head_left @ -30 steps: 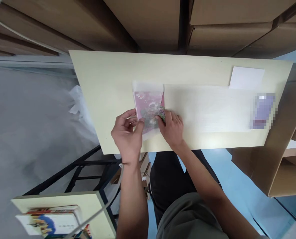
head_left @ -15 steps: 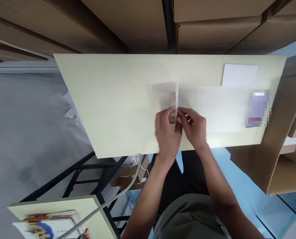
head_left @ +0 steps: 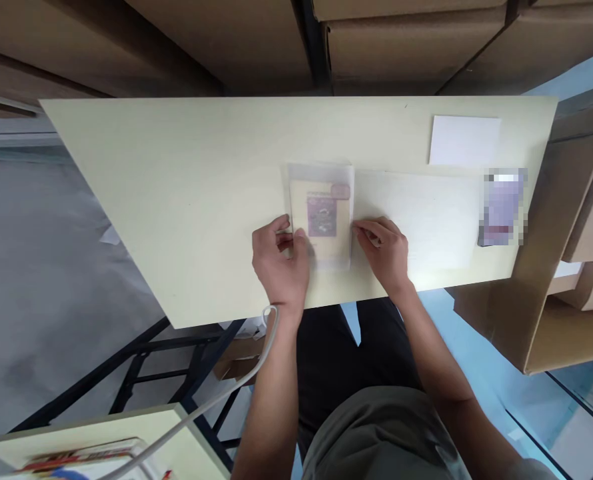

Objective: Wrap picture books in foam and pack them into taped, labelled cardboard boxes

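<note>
Left grip (head_left: 282, 263), head view: pinching the left side of a flat rectangular packet (head_left: 321, 217), thumb on its face. Right grip (head_left: 386, 250): bunched fingertips nip the opposite edge. Packet sits between both grips; milky translucent sleeve, cream face, squarish purple print. Smooth pale tabletop (head_left: 201, 200) below. Right of the right grip: thin white sheet (head_left: 436, 220); beyond, white rectangular card (head_left: 464, 140). Farther ahead of both grips, brown cardboard boxes (head_left: 406, 57).
</note>
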{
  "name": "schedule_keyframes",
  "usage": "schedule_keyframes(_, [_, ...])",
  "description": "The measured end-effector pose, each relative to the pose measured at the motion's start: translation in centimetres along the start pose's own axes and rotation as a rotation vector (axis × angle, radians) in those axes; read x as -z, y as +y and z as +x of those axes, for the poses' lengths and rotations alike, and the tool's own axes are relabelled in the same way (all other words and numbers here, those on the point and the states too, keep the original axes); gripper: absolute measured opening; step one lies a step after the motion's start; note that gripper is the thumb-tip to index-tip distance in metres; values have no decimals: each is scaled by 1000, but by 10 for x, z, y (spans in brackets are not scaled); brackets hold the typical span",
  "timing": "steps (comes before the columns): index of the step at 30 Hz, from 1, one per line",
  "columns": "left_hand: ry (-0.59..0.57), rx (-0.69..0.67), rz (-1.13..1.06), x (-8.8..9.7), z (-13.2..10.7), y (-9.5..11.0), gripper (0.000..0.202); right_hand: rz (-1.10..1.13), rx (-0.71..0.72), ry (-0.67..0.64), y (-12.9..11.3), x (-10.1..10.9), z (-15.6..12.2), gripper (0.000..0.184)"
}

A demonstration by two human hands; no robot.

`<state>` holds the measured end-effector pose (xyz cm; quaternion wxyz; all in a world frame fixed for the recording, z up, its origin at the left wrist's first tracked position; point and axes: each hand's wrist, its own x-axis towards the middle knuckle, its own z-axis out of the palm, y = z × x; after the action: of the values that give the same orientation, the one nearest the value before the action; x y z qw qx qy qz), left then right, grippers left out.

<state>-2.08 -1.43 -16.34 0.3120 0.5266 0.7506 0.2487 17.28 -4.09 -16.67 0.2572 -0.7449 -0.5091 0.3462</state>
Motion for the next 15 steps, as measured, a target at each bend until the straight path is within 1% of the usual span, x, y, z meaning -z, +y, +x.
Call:
schedule_keyframes(4, [-30,101,-70,-2,8,-9,30,-34,34,56,3,-13,-3,18])
schedule_keyframes(6, [-58,139,-112,-2,9,-9,30,-38,34,38,5,-14,-3,18])
schedule_keyframes(9, [-105,165,-190,4,9,-5,32,-39,20,-7,8,-12,-2,19])
schedule_keyframes(12, [-154,103,-237,14,3,11,35,-50,10,-28,8,-11,-1,19])
schedule_keyframes(15, [-206,-39,-215,18,-10,40,34,-47,19,-19,6,-12,0,19])
